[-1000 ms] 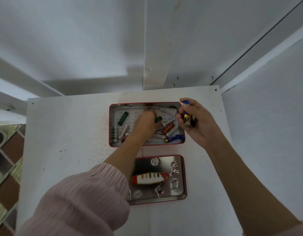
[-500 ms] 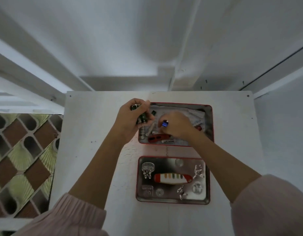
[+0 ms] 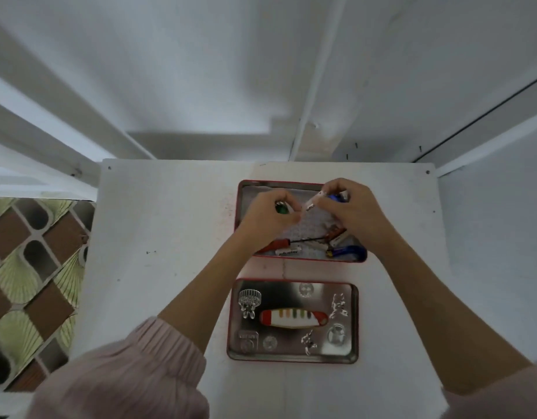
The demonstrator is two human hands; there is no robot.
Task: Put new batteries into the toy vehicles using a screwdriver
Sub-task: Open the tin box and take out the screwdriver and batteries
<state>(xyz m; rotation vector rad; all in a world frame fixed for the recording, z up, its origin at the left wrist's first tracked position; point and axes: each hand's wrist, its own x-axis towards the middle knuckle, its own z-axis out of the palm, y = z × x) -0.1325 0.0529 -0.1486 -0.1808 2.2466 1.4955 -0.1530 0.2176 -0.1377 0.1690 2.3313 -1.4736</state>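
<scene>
While both hands meet over the far end of the open red tin (image 3: pixel 239 225), much of what they hold stays hidden: the left hand (image 3: pixel 268 220) curls round a green battery (image 3: pixel 281 208), of which only the tip shows between its fingers, and the right hand (image 3: pixel 356 214) pinches a white battery (image 3: pixel 313 202) with a blue one (image 3: pixel 336 198) tucked deeper in its grip, mostly covered. Whether more cells lie under either palm cannot be told. Just nearer than the left hand, a red-handled screwdriver (image 3: pixel 276 245) lies in the tin, its handle partly under the wrist and its thin shaft pointing toward the right hand; beside it rest a white battery with lettering too blurred to read (image 3: pixel 287 252) and a blue battery (image 3: pixel 346 251) against the tin's near wall. Nearer still, apart from the tin, sits its lid (image 3: pixel 355 322), embossed with small figures hard to make out. Left of the left hand the white tabletop (image 3: pixel 158 237) lies open to its edge; right of the right hand a narrower strip runs to the tabletop's edge. Pink sleeves (image 3: pixel 125 379) are cut off by the bottom of the view.
</scene>
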